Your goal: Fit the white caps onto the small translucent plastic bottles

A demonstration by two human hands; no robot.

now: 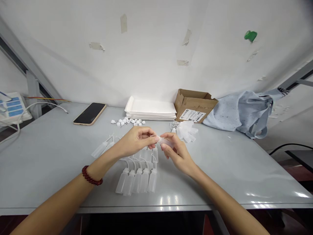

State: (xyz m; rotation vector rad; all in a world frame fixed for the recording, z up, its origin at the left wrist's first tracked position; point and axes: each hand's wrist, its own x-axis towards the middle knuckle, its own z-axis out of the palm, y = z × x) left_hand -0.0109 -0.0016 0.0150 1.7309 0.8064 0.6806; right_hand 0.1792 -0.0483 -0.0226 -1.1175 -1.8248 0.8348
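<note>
Currently, small bottle [166, 142] held between both hands. Right hand [179, 153]: thumb and fingers closed round bottle body. Left hand [134, 140]: thumb and fingertips pinched together at neck end; exact contact partly hidden. Nearside of fingers: lined-up bottles [138, 181] with bent tubes [126, 162]. Just beyond right fingers: pile of loose bottles [187, 130]. Beyond left fingers: scattered white caps [132, 121]. Well left of fingers: phone [89, 113].
</note>
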